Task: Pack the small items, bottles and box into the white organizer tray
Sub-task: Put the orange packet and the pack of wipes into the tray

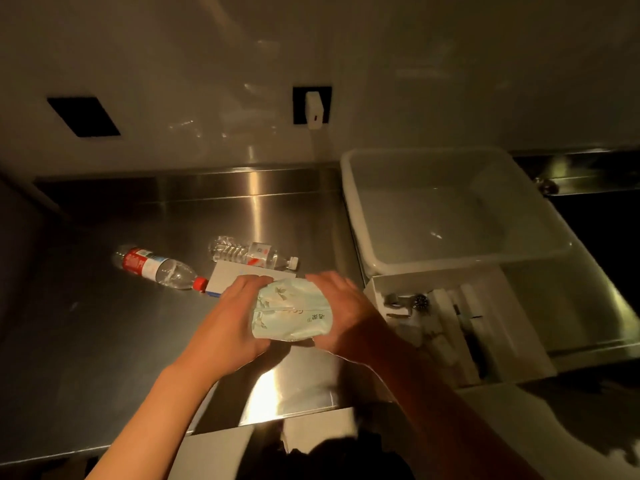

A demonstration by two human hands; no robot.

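A pale green tissue pack (291, 311) is held between both hands above the steel counter. My left hand (230, 322) grips its left side and my right hand (341, 311) cups its right side. Behind the hands lies a flat white box (230, 275). A red-labelled bottle (157, 268) with a red cap and a clear bottle (254, 254) with a white cap lie on their sides further back. The white organizer tray (498, 306) with dividers stands to the right and holds small items, among them a watch (420, 302).
A large white plastic tub (360, 202) sits behind the organizer tray on the counter's right. The steel counter (104, 358) runs left. A white charger (315, 107) is plugged into the wall. A white surface (221, 452) lies at the front edge.
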